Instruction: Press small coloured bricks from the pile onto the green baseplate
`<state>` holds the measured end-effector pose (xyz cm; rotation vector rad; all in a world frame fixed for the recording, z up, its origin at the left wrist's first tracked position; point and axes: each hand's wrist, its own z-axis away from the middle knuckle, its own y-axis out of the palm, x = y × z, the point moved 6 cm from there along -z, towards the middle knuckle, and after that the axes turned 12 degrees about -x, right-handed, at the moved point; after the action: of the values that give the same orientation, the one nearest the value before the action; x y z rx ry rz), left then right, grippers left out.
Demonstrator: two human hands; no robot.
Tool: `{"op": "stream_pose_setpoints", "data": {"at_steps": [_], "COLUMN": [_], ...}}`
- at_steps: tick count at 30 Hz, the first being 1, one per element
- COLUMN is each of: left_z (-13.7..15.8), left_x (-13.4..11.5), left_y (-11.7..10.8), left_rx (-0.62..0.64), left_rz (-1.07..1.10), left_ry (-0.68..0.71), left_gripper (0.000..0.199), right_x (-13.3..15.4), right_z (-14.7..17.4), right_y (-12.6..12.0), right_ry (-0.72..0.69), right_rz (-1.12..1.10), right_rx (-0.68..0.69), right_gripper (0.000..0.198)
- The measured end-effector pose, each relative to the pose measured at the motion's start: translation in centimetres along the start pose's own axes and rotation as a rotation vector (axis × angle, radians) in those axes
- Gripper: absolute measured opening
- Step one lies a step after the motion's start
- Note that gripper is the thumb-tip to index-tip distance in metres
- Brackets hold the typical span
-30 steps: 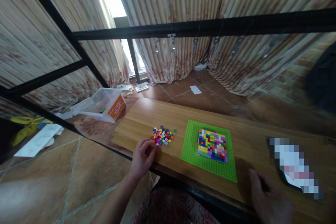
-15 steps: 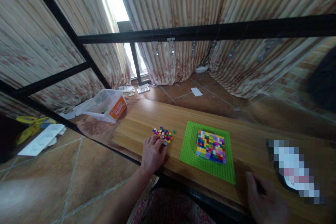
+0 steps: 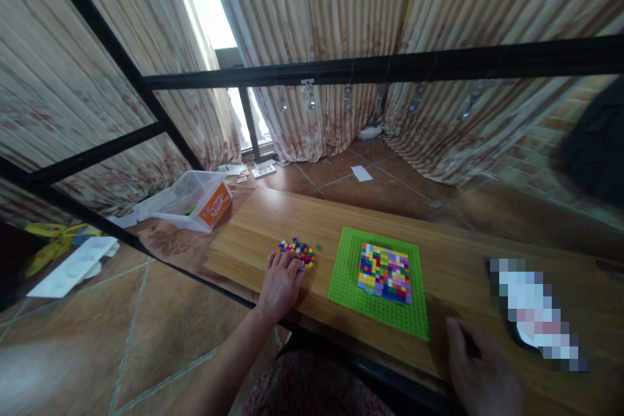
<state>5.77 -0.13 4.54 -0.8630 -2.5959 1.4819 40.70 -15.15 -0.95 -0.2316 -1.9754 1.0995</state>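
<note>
— What sits left of the green baseplate (image 3: 380, 286)?
— A small heap of loose, multicoloured bricks (image 3: 297, 251), lying flat just beside it. The baseplate carries a square patch of mixed-colour bricks at its middle.

We see our left hand (image 3: 281, 281) touching a pile of little colored bricks (image 3: 297, 251) on the wooden tabletop (image 3: 453, 260), beside a green board (image 3: 347, 279), while our right hand (image 3: 480, 374) rests near the edge.

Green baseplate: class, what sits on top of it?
On the green baseplate sits a square patch of multicoloured bricks. The studs beneath that patch are covered.
</note>
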Motion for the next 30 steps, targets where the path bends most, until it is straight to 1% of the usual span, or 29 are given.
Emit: {"op": "stream_pose_setpoints", "data": {"at_steps": [4, 7, 9, 11, 14, 16, 20, 23, 26, 30], "left_z": [-0.1, -0.2, -0.1, -0.1, 0.0, -0.1, -0.8, -1.5, -1.8, -1.8], "left_x": [-0.3, -1.5, -2.9, -4.8, -7.8, -9.6, -12.3, -13.4, -13.8, -14.4], "left_y": [-0.3, -0.8, -1.0, -0.8, 0.0, 0.7, 1.7, 2.1, 2.4, 2.8], "left_rx": [-0.004, -0.045, -0.039, 0.014, 0.131, 0.186, 0.224, 0.201, 0.174, 0.195], "left_rz": [0.042, 0.145, 0.230, 0.325, 0.478, 0.565, 0.707, 0.806, 0.855, 0.844], "left_ry": [0.021, 0.041, 0.048, 0.047, 0.023, 0.003, -0.026, -0.090, -0.159, -0.168], "left_gripper": [0.005, 0.005, 0.007, 0.006, 0.007, 0.010, 0.015, 0.017, 0.017, 0.014], "right_x": [0.5, 1.1, 1.6, 2.0, 2.5, 2.8, 3.0, 3.2, 3.4, 3.5], "right_z": [0.1, 0.3, 0.4, 0.5, 0.5, 0.6, 0.8, 0.8, 0.9, 0.9], "right_y": [-0.2, -0.4, -0.5, -0.5, -0.7, -0.8, -0.7, -0.8, -0.9, -0.8], "right_ry": [-0.034, -0.072, -0.104, -0.145, -0.188, -0.214, -0.242, -0.260, -0.279, -0.270], "right_rz": [-0.020, -0.071, -0.099, -0.105, -0.112, -0.119, -0.117, -0.126, -0.133, -0.135], "right_rx": [-0.056, -0.091, -0.115, -0.137, -0.184, -0.209, -0.221, -0.223, -0.229, -0.221], "right_gripper": [0.059, 0.063, 0.063, 0.062, 0.059, 0.056, 0.050, 0.047, 0.043, 0.042]}}
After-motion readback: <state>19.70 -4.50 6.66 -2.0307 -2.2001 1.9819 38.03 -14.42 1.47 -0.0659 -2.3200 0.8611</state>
